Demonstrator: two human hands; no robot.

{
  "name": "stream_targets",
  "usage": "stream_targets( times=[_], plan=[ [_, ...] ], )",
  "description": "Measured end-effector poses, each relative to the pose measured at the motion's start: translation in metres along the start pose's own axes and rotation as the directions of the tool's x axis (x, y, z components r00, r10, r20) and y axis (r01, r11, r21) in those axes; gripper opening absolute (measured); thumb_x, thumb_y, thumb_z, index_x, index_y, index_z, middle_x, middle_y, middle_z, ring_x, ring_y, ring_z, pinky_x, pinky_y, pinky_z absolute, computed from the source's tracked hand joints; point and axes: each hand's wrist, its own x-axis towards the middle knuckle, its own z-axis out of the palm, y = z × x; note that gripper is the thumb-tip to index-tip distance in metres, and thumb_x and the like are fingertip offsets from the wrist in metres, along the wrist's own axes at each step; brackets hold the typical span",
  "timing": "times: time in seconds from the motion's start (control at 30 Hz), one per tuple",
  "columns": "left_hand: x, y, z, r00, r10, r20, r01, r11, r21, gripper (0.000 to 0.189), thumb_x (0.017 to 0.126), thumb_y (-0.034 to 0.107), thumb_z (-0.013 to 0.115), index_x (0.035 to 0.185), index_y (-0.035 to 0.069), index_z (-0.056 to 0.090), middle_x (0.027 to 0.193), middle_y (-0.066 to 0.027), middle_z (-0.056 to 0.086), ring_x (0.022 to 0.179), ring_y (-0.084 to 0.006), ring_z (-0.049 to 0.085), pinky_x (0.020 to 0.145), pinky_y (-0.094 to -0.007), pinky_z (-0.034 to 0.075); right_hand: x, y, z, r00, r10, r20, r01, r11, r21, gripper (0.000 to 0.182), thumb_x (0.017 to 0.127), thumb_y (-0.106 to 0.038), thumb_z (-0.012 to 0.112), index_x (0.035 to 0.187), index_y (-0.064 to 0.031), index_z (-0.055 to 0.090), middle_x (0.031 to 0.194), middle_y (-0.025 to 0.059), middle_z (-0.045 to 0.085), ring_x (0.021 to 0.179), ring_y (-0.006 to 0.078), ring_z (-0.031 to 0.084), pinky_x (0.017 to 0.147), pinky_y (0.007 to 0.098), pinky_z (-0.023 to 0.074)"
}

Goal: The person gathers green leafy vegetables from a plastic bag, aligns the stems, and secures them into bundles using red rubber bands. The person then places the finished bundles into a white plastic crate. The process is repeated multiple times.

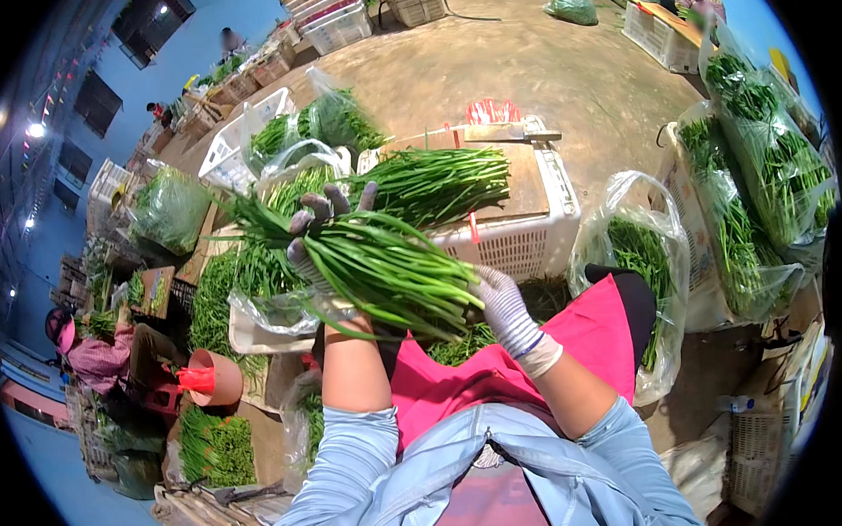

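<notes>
A loose bunch of long green leafy stalks, which look like garlic chives, lies across my left hand. That gloved hand grips it from below near the leafy end, fingers spread up around the leaves. At the pale stem ends is my right hand, in a striped knit glove, its fingertips closed on the stems. Just beyond, a larger pile of the same stalks rests on a wooden board set over a white plastic crate. A broad-bladed knife lies along the board's far edge.
Left of my hands, a bag-lined white crate holds more greens. A plastic bag of greens stands by my knee. Filled bags lean at far right. A co-worker sits at left near a pink bucket.
</notes>
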Motion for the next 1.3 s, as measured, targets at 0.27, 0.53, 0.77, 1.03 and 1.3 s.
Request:
stream_targets(
  times=[0.27,0.53,0.77,1.03,1.3],
  plan=[
    [-0.019,0.011,-0.003,0.974,-0.115,0.194,0.174,0.931,-0.321,0.019,0.085,0.005,0.068,0.085,0.017,0.053,0.068,0.0099,0.048,0.062,-0.0064,0.049,0.076,-0.0268,0.044,-0.026,0.011,-0.022,0.992,0.015,-0.125,0.011,0.978,0.209,0.044,0.100,-0.039,0.059,0.125,-0.0033,0.067,0.118,0.0106,0.070,0.099,0.0207,0.069,0.089,0.0347,0.0532],
    [-0.017,0.035,0.019,0.966,-0.120,0.227,0.199,0.910,-0.363,0.014,0.086,0.010,0.067,0.088,0.016,0.055,0.070,0.0090,0.046,0.065,-0.0063,0.049,0.079,-0.0296,0.043,-0.025,0.006,-0.085,0.907,-0.410,0.095,0.376,0.686,-0.623,0.079,0.096,-0.058,0.058,0.155,-0.0097,0.038,0.157,0.0235,0.038,0.146,0.0325,0.036,0.119,0.0391,0.0293],
    [-0.021,0.027,0.008,0.965,-0.238,0.113,0.260,0.929,-0.263,0.010,0.082,0.013,0.063,0.092,0.012,0.063,0.073,0.0048,0.048,0.071,-0.0132,0.048,0.088,-0.0391,0.043,-0.098,-0.095,0.000,0.332,-0.925,0.186,0.605,0.058,-0.794,0.055,0.078,-0.025,0.079,0.130,-0.0118,0.063,0.146,0.0159,0.052,0.137,0.0402,0.047,0.110,0.0449,0.0408],
    [-0.041,0.002,0.036,0.976,-0.043,-0.212,0.094,0.967,0.237,0.006,0.082,0.013,0.065,0.087,0.010,0.066,0.081,-0.0026,0.067,0.083,-0.0224,0.064,0.115,-0.0568,0.036,-0.077,-0.089,0.004,0.677,-0.633,0.376,0.500,0.021,-0.866,0.059,0.087,-0.028,0.075,0.141,-0.0155,0.056,0.127,0.0188,0.065,0.103,0.0350,0.068,0.085,0.0422,0.0560],
    [-0.034,-0.003,0.033,0.944,-0.325,-0.052,0.276,0.868,-0.412,0.012,0.081,0.007,0.064,0.082,0.012,0.053,0.068,0.0041,0.048,0.072,-0.0154,0.052,0.122,-0.0612,0.025,-0.063,-0.102,0.008,0.377,-0.805,0.457,0.533,-0.215,-0.818,0.049,0.075,-0.011,0.076,0.122,-0.0224,0.068,0.119,0.0075,0.067,0.106,0.0293,0.064,0.088,0.0431,0.0494]
  ],
)
